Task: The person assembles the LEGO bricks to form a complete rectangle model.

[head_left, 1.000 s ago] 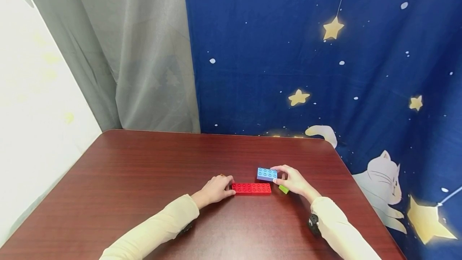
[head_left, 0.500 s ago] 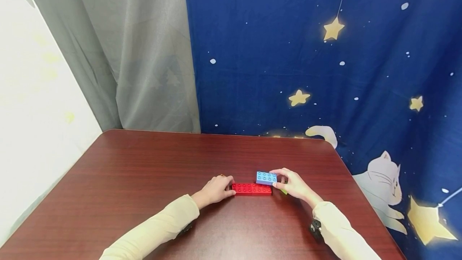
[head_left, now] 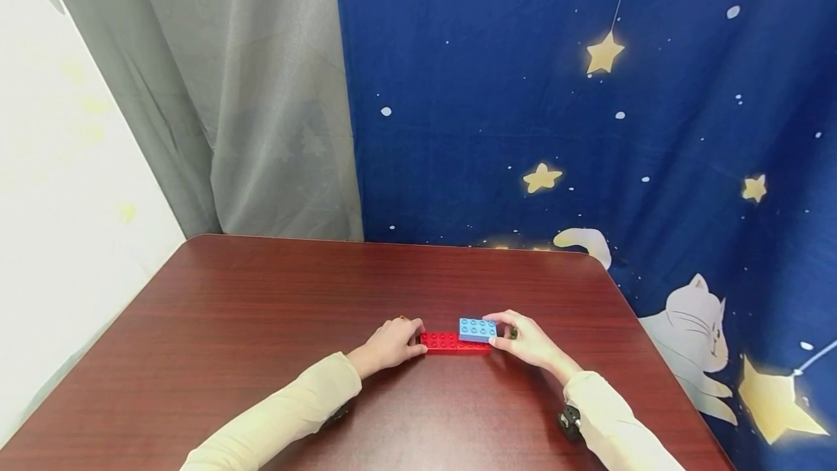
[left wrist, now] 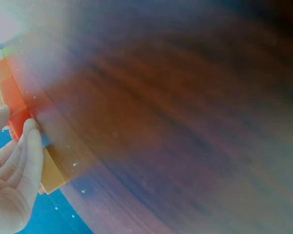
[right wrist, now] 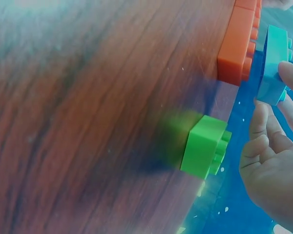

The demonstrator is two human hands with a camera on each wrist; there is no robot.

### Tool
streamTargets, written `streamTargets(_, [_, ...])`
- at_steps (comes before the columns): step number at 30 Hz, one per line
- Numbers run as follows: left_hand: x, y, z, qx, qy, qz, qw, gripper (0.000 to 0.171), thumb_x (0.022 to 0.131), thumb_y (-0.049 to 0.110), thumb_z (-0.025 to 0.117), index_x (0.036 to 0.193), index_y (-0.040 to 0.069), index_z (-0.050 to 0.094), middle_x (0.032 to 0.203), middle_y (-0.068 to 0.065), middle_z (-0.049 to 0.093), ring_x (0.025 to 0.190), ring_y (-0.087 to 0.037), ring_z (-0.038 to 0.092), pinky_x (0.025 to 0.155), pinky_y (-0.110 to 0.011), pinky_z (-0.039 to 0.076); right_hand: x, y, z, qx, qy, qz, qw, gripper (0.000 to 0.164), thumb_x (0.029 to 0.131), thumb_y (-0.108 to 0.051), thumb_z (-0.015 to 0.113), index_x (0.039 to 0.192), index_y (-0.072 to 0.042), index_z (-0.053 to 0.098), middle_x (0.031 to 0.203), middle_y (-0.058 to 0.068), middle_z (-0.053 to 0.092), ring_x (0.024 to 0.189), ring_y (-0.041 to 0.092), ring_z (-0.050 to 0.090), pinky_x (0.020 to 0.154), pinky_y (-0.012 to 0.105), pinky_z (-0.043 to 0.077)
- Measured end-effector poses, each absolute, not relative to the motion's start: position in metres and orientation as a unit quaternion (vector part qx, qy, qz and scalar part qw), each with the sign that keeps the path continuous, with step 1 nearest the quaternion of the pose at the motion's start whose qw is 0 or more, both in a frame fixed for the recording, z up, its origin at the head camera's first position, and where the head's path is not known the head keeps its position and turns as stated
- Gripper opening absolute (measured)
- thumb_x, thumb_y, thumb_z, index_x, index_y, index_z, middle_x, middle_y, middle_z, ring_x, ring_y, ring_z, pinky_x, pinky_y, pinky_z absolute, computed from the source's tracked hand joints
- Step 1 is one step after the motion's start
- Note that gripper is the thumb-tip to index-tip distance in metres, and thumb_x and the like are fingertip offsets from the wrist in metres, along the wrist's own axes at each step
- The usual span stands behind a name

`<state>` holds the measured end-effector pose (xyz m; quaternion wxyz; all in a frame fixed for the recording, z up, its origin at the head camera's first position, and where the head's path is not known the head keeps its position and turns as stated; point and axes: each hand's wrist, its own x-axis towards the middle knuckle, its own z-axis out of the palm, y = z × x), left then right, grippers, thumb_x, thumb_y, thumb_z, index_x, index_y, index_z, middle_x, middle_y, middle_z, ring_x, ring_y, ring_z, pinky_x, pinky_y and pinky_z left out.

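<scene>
Two red toy building bricks [head_left: 439,342] lie end to end on the table, looking orange in the wrist views. My left hand [head_left: 391,343] grips their left end, thumb on one side and fingers on the other. A light blue brick [head_left: 477,329], studs up, is pinched at its right end between the thumb and fingers of my right hand [head_left: 528,341]. It hangs above the right red brick [right wrist: 237,46], with a gap showing in the right wrist view. Below that hand a green brick [right wrist: 205,146] stands on the table, mostly hidden in the head view.
A yellow-orange brick [left wrist: 52,171] lies on the table behind the left fingers, almost hidden in the head view. Beyond the dark red wooden table [head_left: 294,282] hang a grey curtain [head_left: 281,107] and a blue star-patterned curtain [head_left: 458,93].
My right hand has brought the blue brick toward me and slightly left, from behind the red bricks to over the right one. The left hand has stayed in place.
</scene>
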<state>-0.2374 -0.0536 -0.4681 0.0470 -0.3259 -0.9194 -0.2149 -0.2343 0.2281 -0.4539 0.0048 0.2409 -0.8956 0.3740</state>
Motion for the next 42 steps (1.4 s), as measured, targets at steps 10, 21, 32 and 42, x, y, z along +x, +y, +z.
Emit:
streamTargets(10, [-0.237,-0.053,-0.467,-0.328,-0.919,-0.214,0.044,0.024,0.077,0.025,0.067,0.090,0.007,0.058,0.059,0.013,0.044,0.055,-0.003,0.045,0.054,-0.025,0.041,-0.232,0.224,-0.461,0.263,-0.886,0.380,0.018,0.037,0.076,-0.015,0.069,0.111,-0.010,0.059,0.087,-0.002,0.055,0.064,0.012,0.046,0.056,0.026,0.039])
streamTargets(21, [-0.236,-0.053,-0.467,-0.327,-0.918,-0.217,0.048,0.024,0.077,0.025,0.068,0.089,0.007,0.058,0.059,0.013,0.044,0.056,-0.004,0.045,0.053,-0.024,0.040,-0.232,0.214,-0.466,0.305,-0.877,0.370,0.027,0.036,0.076,-0.012,0.069,0.110,-0.009,0.059,0.085,-0.003,0.053,0.061,0.009,0.047,0.057,0.024,0.039])
streamTargets(32, [-0.237,-0.054,-0.466,-0.324,-0.920,-0.218,0.044,0.025,0.077,0.025,0.067,0.091,0.007,0.058,0.060,0.012,0.044,0.056,-0.005,0.045,0.053,-0.024,0.040,-0.232,0.208,-0.465,0.302,-0.882,0.360,0.026,0.038,0.075,-0.016,0.070,0.112,-0.010,0.059,0.086,-0.005,0.053,0.064,0.010,0.045,0.055,0.023,0.038])
streamTargets(42, [-0.236,-0.053,-0.466,-0.327,-0.918,-0.219,0.041,0.025,0.077,0.024,0.067,0.092,0.005,0.058,0.059,0.012,0.044,0.056,-0.005,0.045,0.053,-0.024,0.040,-0.232,0.202,-0.467,0.292,-0.889,0.353,0.021,0.039,0.075,-0.018,0.070,0.111,-0.013,0.060,0.085,-0.008,0.052,0.065,0.013,0.046,0.057,0.023,0.039])
